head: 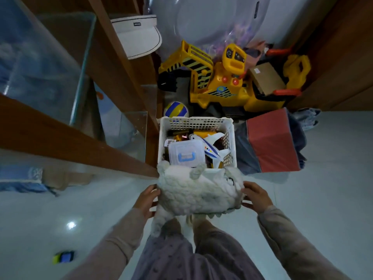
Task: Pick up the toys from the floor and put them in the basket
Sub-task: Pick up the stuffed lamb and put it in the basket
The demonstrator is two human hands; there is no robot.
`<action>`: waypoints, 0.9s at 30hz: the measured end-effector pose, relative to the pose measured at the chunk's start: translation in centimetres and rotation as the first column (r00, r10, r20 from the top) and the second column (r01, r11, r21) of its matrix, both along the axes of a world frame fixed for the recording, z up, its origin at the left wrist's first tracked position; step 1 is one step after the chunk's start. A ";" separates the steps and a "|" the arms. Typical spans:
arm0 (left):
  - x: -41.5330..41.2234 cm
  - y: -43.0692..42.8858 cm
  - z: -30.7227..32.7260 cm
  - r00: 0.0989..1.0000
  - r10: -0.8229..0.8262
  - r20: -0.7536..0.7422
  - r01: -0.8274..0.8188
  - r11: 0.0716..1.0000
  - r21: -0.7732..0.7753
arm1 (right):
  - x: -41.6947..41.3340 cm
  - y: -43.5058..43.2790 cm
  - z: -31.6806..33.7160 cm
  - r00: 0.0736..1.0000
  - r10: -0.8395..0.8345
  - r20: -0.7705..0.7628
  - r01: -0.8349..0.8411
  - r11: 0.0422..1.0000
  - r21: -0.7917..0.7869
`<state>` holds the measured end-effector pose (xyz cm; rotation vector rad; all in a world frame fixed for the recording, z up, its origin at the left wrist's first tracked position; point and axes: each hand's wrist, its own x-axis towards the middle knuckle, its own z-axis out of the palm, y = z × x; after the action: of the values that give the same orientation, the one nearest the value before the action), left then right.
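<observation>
As the head view looked down, both hands held a white plush (198, 194) level above the near rim of the basket (196, 123). Left hand (147, 201) pressed against the plush's left end, fingers (154, 206) curled around it. Right hand (256, 197) gripped the right end, fingers (247, 204) spread over the fleece and pressing in. Plush lay sideways, its stubby legs pointing toward the basket, its tail end hanging toward the person's knees.

Basket stood on the floor (333, 178), just beside a wooden shelf (113, 63). Contents noted: a clear box (186, 153) with a blue latch, and a white plane (212, 147) lying partly against the right wall; further items beneath could not be made out.

Behind the basket, a striped ball (176, 110) touched or nearly touched its far wall. A yellow digger (222, 79) stood further back. A red block (272, 140) sat right of the basket. A small blue-and-yellow toy (64, 257) lay on the floor well apart, to the person's left. A white visor (139, 35) rested on the shelf.
</observation>
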<state>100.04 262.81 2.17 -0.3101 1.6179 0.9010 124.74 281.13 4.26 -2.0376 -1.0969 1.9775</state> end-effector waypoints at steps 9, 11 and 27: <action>-3.9 7.6 -8.3 0.999 -0.038 0.039 0.042 0.994 -0.097 | -4.9 6.7 -9.9 0.995 0.057 0.076 -0.054 0.998 -0.042; -5.1 9.4 -11.8 0.999 -0.032 0.025 0.035 0.991 -0.127 | -6.5 8.3 -13.5 0.994 0.074 0.081 -0.072 0.997 -0.027; -12.8 17.9 -40.0 0.996 -0.025 -0.082 0.014 0.990 -0.142 | -14.2 16.5 -42.6 0.985 0.167 0.047 -0.162 0.983 -0.088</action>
<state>87.26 280.69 -37.81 -0.3584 1.7634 0.7948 110.52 297.65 -38.37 -2.1167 -1.2518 2.0900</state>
